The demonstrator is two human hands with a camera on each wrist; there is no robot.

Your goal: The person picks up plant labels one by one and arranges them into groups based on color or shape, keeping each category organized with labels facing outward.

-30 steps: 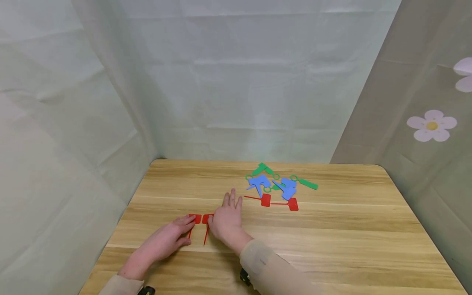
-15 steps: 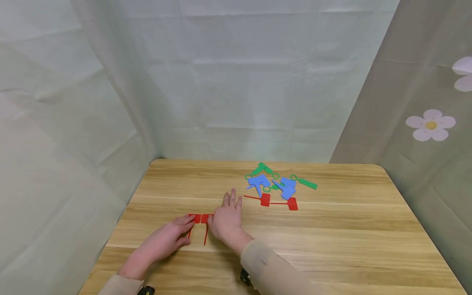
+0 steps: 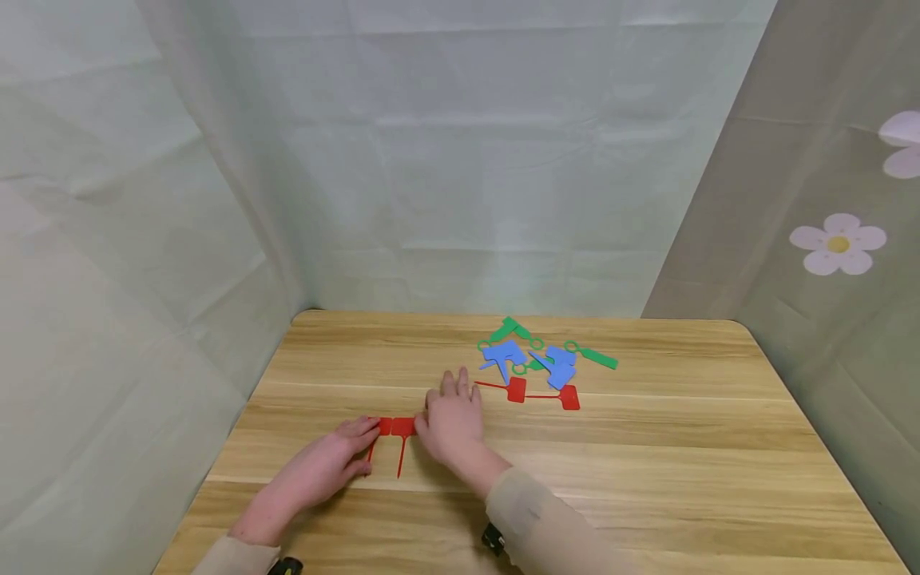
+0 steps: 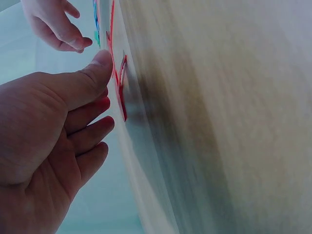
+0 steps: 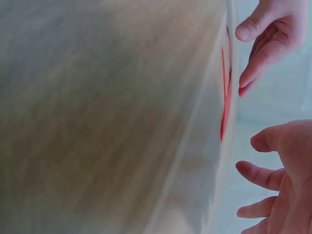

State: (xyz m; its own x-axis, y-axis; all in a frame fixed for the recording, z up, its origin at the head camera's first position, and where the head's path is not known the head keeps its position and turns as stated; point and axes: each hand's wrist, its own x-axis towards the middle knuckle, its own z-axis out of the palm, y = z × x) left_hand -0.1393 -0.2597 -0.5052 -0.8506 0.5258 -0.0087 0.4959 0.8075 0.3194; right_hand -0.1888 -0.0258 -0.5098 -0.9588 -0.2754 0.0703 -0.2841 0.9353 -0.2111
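Heads are best kept level here imo: left tag (image 3: pixel 386 427) pinned lightly by the left hand (image 3: pixel 336 461), right tag (image 3: pixel 403 427) nudged only from its edge by the right hand (image 3: pixel 454 421). Nothing's gripped, fingers are left loose on both. Both tags are laid flat on the table (image 3: pixel 647 479) between the hands: thin, bright red, squarish heads side by side, skinny stems pointed personward.

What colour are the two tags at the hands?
Red; the tags show best in the head view.
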